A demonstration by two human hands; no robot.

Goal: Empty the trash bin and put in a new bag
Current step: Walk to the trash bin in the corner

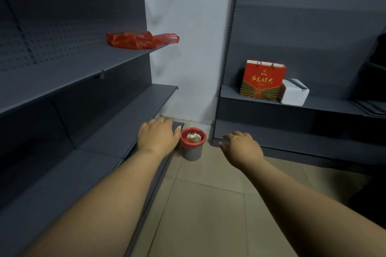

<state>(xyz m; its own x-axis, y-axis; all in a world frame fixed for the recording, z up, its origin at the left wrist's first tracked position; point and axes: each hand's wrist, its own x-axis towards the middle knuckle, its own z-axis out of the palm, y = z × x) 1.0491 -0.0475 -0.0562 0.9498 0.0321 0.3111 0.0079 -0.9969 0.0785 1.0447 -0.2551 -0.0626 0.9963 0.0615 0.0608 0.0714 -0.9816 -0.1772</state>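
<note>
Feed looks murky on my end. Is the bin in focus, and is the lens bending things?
Head view: dim, flat light, no glare; the trash bin with its red liner is small and soft, the paper inside only a pale blur; both hands are slightly smeared; the wide lens bows the left shelves and stretches the forearms.

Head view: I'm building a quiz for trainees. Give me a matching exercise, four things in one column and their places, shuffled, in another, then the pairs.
Things:
1. trash bin
2. loose red bag
3. gift bag
4. white box

Places:
A. left shelf, upper level
B. floor, in the corner between the shelves
C. right shelf, against the back panel
D. right shelf, right of the gift bag

Pairs: 1-B, 2-A, 3-C, 4-D
</note>
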